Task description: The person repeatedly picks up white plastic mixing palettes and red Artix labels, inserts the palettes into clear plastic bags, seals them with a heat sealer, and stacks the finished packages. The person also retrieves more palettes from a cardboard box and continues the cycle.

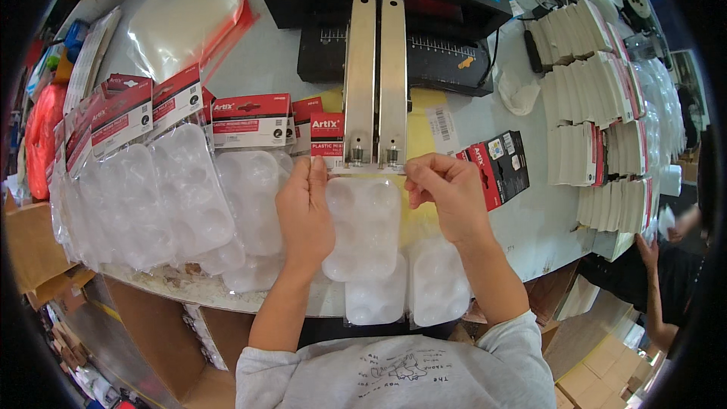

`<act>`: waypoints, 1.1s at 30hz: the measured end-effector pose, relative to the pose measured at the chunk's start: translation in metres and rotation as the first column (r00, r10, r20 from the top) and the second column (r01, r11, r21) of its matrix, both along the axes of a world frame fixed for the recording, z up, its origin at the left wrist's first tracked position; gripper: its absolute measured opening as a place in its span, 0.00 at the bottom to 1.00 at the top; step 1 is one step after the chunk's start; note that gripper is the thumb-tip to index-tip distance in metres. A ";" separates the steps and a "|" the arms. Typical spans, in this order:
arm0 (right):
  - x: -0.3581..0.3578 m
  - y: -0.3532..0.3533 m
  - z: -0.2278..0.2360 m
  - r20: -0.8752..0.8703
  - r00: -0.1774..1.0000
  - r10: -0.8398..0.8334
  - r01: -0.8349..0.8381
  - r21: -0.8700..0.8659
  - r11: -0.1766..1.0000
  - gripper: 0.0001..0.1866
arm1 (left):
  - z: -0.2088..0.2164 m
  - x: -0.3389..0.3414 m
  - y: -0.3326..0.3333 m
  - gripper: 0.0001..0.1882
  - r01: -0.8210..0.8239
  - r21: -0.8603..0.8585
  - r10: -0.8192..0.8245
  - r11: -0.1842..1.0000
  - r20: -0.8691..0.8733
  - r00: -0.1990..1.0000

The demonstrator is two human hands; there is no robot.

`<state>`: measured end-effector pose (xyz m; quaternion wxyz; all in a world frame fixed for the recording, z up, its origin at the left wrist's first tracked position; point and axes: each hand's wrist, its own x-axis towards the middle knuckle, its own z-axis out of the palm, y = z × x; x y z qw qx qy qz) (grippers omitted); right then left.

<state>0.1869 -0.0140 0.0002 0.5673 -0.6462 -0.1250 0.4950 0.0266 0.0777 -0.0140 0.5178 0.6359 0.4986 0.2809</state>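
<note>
In front of me a white plastic paint palette (362,231) with round wells lies in a clear bag, topped by a red and white header card (326,127). The card's upper part reaches beneath the two metal arms (364,68) of a black bench stapler (447,60). My left hand (304,216) is closed, thumb and fingers pinching the card's left end. With curled fingers, my right hand (453,195) pinches the right end of the card at the bag's top edge. Two more bagged palettes, a left one (375,299) and a right one (441,288), lie nearer me at the table edge.
Bagged palettes with red cards (189,182) pile up on the left. Behind them lies a stack of clear bags (182,23). A black and red folded card (496,170) rests right of my hand. Stacks of cards (583,98) line the right side, where another person's hand (647,251) shows.
</note>
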 end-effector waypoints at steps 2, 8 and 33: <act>-0.001 0.000 -0.003 0.026 0.999 0.028 -0.028 -0.008 1.000 0.09 | -0.004 -0.001 0.004 0.19 0.007 -0.014 -0.007 1.000 0.013 1.000; 0.026 -0.017 0.013 0.557 0.796 0.239 -0.243 -0.068 0.968 0.11 | 0.006 -0.019 -0.010 0.17 0.124 0.024 -0.122 0.992 -0.059 0.991; 0.051 -0.075 0.024 0.676 0.734 -0.058 0.271 -0.214 0.938 0.26 | 0.004 0.004 -0.095 0.08 0.335 0.035 -0.337 0.941 0.083 0.938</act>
